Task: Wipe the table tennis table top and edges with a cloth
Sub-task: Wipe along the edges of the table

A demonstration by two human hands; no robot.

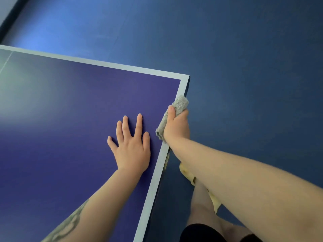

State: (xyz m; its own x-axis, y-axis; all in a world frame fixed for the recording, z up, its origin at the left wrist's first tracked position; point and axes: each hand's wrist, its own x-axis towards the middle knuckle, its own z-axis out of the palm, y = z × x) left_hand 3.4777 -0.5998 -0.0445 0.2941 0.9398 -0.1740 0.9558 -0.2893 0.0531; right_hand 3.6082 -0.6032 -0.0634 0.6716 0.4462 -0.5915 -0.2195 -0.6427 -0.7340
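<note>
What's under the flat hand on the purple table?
Only the purple table top shows around the flat left hand. Whatever lies beneath its palm is covered.

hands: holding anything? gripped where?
Right hand grips the grey cloth around its middle, folded over the table edge. Left hand holds nothing; it lies flat on the tabletop.

The table top point(70, 119) is showing a smooth, painted purple-blue face with a soft satin sheen — pale light is glaring off it toward the far left corner. The white border line point(158, 172) along the right edge is looking flat and matt. The cloth point(180, 103) at that edge is reading as grey terry — nubbly, fluffy. The blue floor point(244, 58) is looking smooth, faintly glossy.
</note>
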